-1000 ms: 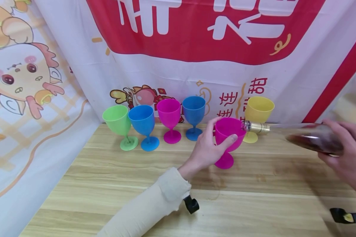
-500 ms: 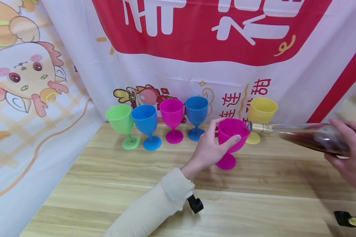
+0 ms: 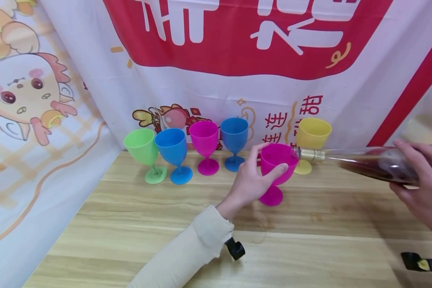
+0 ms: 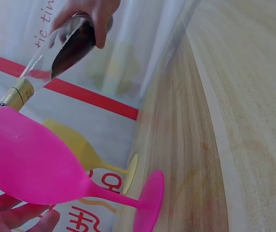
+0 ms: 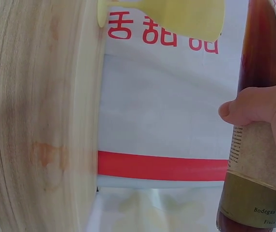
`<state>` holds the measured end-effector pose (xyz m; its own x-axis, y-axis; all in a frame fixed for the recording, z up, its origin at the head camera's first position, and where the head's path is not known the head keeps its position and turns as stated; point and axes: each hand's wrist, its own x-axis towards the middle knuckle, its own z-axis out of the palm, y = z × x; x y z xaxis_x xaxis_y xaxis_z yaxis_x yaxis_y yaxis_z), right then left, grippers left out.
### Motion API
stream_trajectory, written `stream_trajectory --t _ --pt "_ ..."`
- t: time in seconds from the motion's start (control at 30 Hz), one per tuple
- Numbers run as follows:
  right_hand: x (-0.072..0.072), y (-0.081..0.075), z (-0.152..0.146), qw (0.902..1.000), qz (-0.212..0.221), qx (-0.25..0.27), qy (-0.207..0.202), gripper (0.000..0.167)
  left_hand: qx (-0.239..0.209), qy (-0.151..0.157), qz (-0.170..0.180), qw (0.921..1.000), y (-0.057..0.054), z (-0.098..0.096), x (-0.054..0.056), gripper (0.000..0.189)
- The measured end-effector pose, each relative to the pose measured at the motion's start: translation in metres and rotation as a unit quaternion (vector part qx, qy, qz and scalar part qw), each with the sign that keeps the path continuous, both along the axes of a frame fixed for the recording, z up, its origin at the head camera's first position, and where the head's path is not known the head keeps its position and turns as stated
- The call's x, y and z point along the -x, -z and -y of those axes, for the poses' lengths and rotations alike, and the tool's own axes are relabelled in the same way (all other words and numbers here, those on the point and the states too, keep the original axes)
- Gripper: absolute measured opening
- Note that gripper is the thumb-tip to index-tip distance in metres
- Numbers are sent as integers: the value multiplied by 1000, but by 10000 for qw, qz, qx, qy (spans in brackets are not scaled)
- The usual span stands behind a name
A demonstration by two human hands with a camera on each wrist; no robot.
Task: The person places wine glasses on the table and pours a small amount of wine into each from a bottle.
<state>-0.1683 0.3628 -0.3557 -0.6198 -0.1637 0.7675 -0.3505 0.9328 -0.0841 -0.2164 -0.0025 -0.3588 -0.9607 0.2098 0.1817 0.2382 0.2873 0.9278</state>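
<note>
My left hand (image 3: 250, 176) holds a magenta plastic goblet (image 3: 288, 177) by its bowl, thumb on the near side. The goblet leans slightly; whether its foot touches the table I cannot tell. From the right, my right hand (image 3: 423, 180) grips a clear glass wine bottle (image 3: 367, 162) around its body. The bottle lies almost level, its gold-collared neck pointing left and its mouth at the goblet's rim. Dark red-brown liquid (image 4: 75, 50) is inside the bottle. The right wrist view shows the thumb across the bottle (image 5: 261, 154) above its olive label. The goblet's contents are hidden.
Along the back of the wooden table (image 3: 129, 232) stand a green goblet (image 3: 142, 146), a blue goblet (image 3: 172, 147), another magenta goblet (image 3: 204, 136), a second blue goblet (image 3: 235, 136) and a yellow goblet (image 3: 313, 134). Behind them hangs a printed cloth (image 3: 187, 86). Wet-looking stains (image 5: 46, 153) mark the tabletop.
The liquid in the bottle reaches a little farther toward the neck than a second ago. Both hands keep their holds, and the whole scene shifts slightly with the head camera.
</note>
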Motion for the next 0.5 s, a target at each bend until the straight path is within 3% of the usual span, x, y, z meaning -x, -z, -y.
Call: stream_trajectory --t 0.03,0.17,0.2,0.5 --pt "1 -1 0 10000 -29 -5 -27 69 1 -1 1 10000 0 0 0 71" --pt "0 -2 1 10000 -47 -48 -24 68 -9 8 0 10000 1 0 0 70" --pt "0 -2 0 10000 -62 -65 -27 81 -18 13 -2 10000 1 0 0 70" --pt "1 -4 -1 9999 -121 -89 -57 87 0 28 -71 10000 2 0 1 76"
